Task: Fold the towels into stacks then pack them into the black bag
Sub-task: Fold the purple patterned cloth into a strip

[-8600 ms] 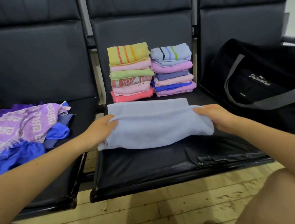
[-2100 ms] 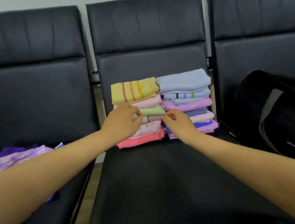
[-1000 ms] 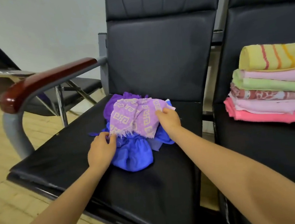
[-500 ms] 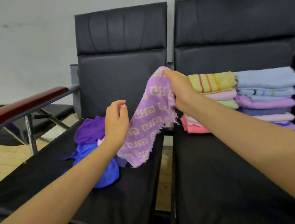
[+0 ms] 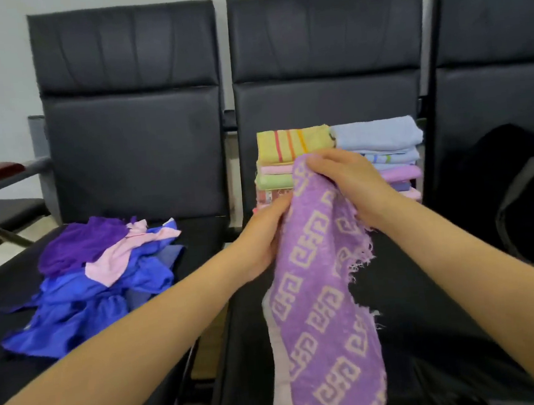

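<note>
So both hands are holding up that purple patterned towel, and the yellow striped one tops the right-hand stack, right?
Not quite. The head view shows the yellow striped towel topping the left stack; a light blue towel tops the right. Both the left hand and right hand do hold the purple patterned towel.

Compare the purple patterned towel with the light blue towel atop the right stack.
The purple patterned towel hangs unfolded from both hands; the light blue towel lies folded on its stack. The purple one bears a pale key pattern and frayed edge; the blue one is plain. Both are over the middle seat.
</note>
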### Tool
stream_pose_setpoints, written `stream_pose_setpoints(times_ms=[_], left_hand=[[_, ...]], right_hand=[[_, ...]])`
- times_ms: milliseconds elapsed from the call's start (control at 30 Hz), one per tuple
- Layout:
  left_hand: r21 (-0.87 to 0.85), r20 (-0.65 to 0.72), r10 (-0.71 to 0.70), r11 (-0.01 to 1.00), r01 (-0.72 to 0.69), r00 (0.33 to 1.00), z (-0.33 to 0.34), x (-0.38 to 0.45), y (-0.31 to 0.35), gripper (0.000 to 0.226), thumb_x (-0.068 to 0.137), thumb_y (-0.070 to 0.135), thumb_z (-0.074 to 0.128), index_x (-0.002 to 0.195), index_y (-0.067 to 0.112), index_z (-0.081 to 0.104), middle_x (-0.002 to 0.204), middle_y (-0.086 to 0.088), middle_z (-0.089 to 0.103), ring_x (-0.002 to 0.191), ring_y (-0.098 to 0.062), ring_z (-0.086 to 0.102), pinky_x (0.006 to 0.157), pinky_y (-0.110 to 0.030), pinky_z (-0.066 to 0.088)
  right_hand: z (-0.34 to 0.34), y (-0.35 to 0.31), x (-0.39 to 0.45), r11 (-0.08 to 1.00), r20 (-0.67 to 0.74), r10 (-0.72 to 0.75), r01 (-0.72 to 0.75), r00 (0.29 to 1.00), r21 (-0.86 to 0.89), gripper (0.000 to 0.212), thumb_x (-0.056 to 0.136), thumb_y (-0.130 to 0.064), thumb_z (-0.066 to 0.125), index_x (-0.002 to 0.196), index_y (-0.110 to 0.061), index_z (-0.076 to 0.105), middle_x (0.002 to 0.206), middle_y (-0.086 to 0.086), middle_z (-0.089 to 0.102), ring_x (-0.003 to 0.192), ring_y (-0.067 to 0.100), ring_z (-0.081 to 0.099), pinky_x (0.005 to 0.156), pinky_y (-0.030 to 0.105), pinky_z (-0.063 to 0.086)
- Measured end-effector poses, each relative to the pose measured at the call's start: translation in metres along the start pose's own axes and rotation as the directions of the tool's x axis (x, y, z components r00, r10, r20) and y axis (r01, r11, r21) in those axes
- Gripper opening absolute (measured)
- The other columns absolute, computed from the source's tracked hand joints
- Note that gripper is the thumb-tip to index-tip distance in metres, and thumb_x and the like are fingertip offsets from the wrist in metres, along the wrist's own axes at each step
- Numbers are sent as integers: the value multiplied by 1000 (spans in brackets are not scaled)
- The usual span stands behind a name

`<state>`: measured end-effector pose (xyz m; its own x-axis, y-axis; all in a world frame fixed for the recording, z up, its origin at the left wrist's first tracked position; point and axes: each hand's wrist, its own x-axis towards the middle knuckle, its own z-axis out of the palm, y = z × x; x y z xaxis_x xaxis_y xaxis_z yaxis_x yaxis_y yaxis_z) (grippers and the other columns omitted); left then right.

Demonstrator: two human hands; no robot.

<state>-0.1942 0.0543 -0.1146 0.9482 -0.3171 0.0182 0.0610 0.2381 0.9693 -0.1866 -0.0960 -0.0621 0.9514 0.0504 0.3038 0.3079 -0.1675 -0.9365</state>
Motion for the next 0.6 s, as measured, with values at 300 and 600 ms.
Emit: stream_pose_setpoints(times_ms=[300,600], left_hand=[[271,11,-137,954,129,990,-20,-2,-43,11,84,4,59,84,14,64,76,-4,68,66,-15,66,63,-26,52],[675,7,-310,703,224,951,-20,3,-68,38,81,23,74,116,23,59,112,5,64,96,-9,64,77,-22,51]], right_hand=[[-47,109,-31,896,55,184,-144,981,-421,23,91,-30,63,77,-12,65,62,-4,55,47,-3,43,51,12,34],[-69,127,-41,886,-34,238,-231,971,-403,24,90,-28,65,81,-7,61,75,2,59,67,11,52,60,21,41]])
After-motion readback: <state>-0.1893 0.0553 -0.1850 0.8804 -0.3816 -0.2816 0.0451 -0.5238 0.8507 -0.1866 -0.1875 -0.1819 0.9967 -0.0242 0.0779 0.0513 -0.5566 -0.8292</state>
